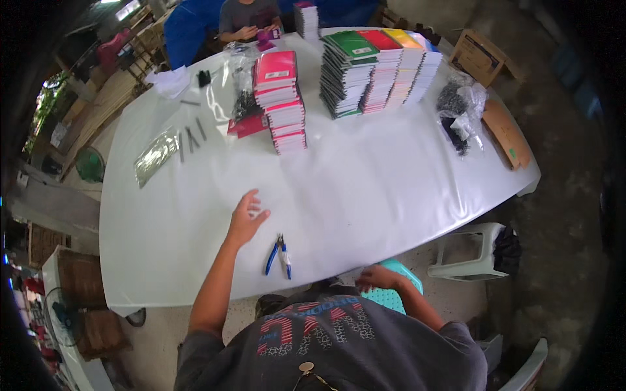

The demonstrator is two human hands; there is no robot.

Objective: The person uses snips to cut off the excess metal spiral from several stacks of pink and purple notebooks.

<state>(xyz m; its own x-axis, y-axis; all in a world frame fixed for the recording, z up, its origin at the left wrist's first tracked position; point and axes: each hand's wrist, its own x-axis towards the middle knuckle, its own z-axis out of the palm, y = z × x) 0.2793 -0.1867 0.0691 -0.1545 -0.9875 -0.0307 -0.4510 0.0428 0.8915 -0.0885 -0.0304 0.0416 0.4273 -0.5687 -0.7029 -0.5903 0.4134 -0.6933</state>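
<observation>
taking your left hand [246, 218] as the clock's centre, the pliers [281, 243] lie between four and five o'clock, near your table edge; their handles point toward you, probably for an easy pickup. that hand is bare, its fingers loosely parted and slightly bent; you cannot tell here whether it touches the table [365, 189]. your right hand [378, 279], at four o'clock, is down past the edge, by the teal stool [389, 301]; its fingers are too unclear to tell whether they hold anything.

just past twelve stands a pile of pink notebooks [280, 98], and toward half past one rise green notebooks [349, 72] beside other colours, seemingly grouped by cover to keep them sorted. at two o'clock a clear bag [473, 104] lies with black coils [451, 99], perhaps bagged so they don't scatter. thin dark rods [200, 128] lie at eleven.
</observation>
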